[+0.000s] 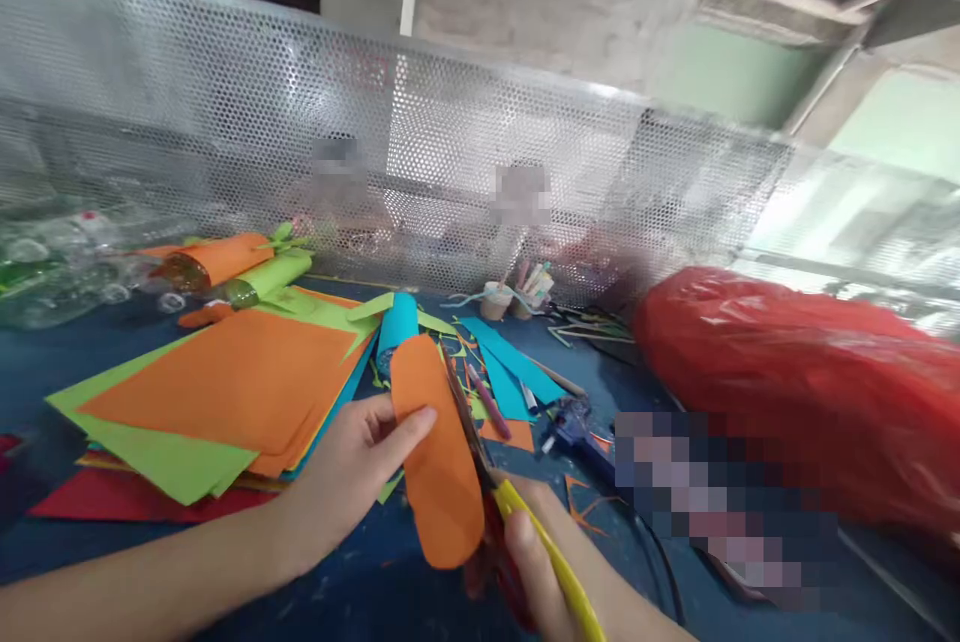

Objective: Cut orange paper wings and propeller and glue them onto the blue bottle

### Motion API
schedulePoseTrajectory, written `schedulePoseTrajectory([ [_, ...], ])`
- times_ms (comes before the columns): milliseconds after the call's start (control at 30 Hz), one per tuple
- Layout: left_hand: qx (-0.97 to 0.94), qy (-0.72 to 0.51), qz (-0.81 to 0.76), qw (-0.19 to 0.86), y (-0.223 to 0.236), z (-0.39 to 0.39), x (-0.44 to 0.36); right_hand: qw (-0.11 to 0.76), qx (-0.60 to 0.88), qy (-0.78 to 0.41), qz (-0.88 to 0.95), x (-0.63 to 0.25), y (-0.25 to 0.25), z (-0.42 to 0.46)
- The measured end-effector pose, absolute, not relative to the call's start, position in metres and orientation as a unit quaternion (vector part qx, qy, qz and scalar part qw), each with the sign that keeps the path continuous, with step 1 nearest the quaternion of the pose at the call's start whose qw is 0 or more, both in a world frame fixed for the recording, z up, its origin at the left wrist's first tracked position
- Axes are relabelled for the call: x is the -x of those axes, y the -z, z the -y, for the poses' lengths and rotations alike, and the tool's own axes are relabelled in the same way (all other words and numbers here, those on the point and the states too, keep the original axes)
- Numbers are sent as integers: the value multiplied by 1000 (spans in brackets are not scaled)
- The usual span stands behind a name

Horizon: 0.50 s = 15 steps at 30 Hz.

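Observation:
My left hand (349, 467) pinches an orange paper cut-out (435, 452) with rounded ends, thumb on its front face. Along the cut-out's right edge run the blades of scissors (469, 422) with yellow and red handles. My right hand (536, 552) grips those handles at the lower middle of the view. Both hands hover above a blue table (375, 592).
A stack of orange and green paper sheets (225, 392) lies left. Paper-wrapped bottles (225, 267) and clear plastic bottles (52, 262) sit at the back left. Blue paper strips (510, 362), a glue gun (574, 422) and a red plastic bag (795, 382) lie right. A perforated metal screen (450, 162) stands behind.

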<state>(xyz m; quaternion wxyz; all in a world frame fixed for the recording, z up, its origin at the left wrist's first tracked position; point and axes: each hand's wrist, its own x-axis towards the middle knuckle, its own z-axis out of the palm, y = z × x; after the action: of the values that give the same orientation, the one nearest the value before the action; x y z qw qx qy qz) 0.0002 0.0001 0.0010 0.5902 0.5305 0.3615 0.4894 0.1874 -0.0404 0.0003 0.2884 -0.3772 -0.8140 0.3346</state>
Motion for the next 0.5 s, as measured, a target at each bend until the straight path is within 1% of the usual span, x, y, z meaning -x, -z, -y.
schedulePoseTrajectory([
  [133,-541,-477,-357,593,1,1,-1,298,374,-332,813,-187,-6,42],
  [267,-547,-471,-356,594,4,4,-2,316,385,-299,814,-185,-10,43],
  [500,-525,-464,-340,627,4,7,-4,334,387,-264,818,-182,-9,41],
])
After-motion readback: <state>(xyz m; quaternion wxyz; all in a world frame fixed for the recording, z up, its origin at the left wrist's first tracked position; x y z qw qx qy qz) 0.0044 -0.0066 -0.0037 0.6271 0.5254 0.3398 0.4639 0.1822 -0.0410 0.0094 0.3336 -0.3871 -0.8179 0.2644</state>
